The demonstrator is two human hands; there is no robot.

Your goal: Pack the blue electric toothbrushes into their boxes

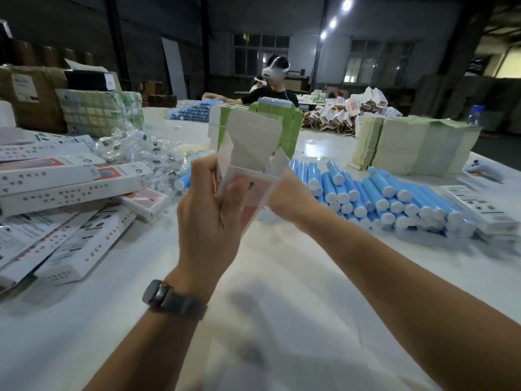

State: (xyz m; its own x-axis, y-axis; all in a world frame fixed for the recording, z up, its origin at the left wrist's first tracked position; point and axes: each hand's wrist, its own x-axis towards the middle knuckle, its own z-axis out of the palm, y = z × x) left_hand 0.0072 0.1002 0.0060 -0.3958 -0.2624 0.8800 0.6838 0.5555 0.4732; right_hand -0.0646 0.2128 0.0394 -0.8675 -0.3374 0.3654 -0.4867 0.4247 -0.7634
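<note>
Left hand [210,210] and right hand [284,198] both grasp open-flapped toothbrush box [248,176] above white table [282,277]; blue toothbrushes [380,196] piled right

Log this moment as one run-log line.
stage: opening box | left hand: grips box | right hand: holds box edge | flaps: open, up | blue toothbrushes: piled right on table, none in box visibly

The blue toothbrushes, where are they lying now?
In the head view, the blue toothbrushes lie piled on the white table, right of the held box.
</note>
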